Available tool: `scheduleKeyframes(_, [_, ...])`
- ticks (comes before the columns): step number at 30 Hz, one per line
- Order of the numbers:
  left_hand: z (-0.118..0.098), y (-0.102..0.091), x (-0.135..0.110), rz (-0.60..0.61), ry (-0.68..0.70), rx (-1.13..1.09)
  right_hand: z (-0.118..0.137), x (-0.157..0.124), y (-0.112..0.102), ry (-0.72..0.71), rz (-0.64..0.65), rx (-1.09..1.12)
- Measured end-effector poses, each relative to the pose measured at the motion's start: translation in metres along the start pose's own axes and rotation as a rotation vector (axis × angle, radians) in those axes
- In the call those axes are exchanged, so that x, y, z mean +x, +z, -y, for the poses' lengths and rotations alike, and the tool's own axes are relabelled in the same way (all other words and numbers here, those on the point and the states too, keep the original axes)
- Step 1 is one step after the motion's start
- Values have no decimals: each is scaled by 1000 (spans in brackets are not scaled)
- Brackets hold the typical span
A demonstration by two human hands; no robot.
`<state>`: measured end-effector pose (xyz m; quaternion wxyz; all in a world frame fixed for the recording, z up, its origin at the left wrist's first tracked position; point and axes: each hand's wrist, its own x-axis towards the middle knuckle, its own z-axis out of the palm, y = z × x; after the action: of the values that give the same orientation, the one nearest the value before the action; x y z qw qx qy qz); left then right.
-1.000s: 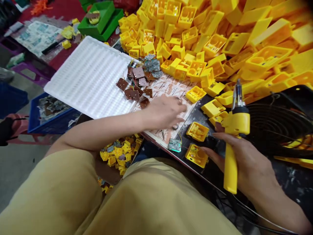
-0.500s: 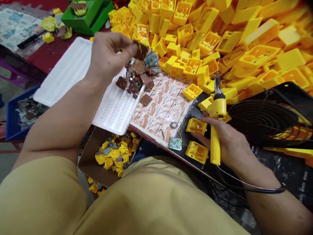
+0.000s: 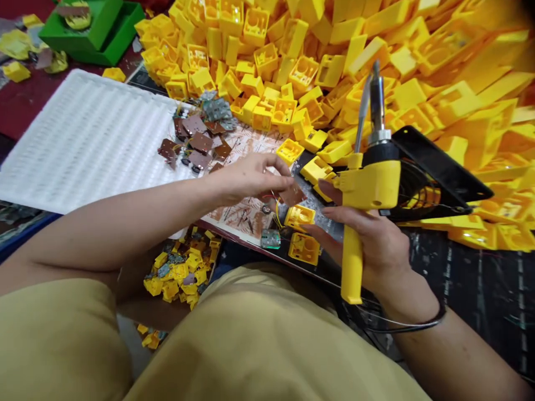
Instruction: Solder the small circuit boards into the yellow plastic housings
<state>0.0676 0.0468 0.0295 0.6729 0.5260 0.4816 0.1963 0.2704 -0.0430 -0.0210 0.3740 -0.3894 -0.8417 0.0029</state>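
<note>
Head view, bench inventory, hands outward.

- Left hand: thumb and fingertips pinched on a small brown circuit board, held just above the printed sheet. Thin red and yellow lead wires trail from the board. Judged light, stiff and thin, with the wire joints its weak point. It is best held by the bare edges, not by the wires.
- Right hand: wrapped around the handle of a yellow soldering gun, metal tip pointing up and clear of everything. Judged rigid and easy to grip, with the tip likely hot, so hold by the handle only.
- Between the hands: two open yellow plastic housings, side by side on the dark benchtop, and a small greenish board just beside them.
- White ribbed tray: a loose cluster of brown and grey boards lies at its right edge. Its cells otherwise show nothing.
- Cardboard box below the bench edge: mixed yellow housings and boards.
- Green bin, far left: one yellowish part visible.
- Heap of yellow housings: unboxed, covering the back of the bench.
- Black fan: tilted, just behind the soldering gun.
</note>
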Motion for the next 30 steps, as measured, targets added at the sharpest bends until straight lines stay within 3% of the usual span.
scheduleKeyframes(3, [12,18,-2,126,-150,-156,6,1,1,-24,-67,-14])
scheduleKeyframes(6, [27,16,-10,164,-148,-239,13,0,0,120,-182,28])
scheduleKeyframes(9, [41,9,-20,106,108,-46,18,-3,-1,282,-250,155])
scheduleKeyframes(11, [48,11,-25,70,313,106,20,-6,-2,321,-262,213])
scheduleKeyframes(13, [52,20,-26,34,408,114,22,-8,0,338,-262,247])
scheduleKeyframes(18, [56,49,-14,-65,339,-419,30,-14,10,320,-285,289])
scheduleKeyframes(21, [54,49,-11,-18,259,-580,29,-19,11,324,-271,279])
scheduleKeyframes(23, [50,38,-13,-11,282,-427,22,-21,8,337,-216,275])
scheduleKeyframes(25, [47,24,-16,-41,372,-83,11,-21,5,341,-139,255])
scheduleKeyframes(28, [47,10,-17,-107,516,471,-6,-16,6,252,30,155])
scheduleKeyframes(30, [51,9,-15,-139,560,691,-13,-14,11,172,131,104])
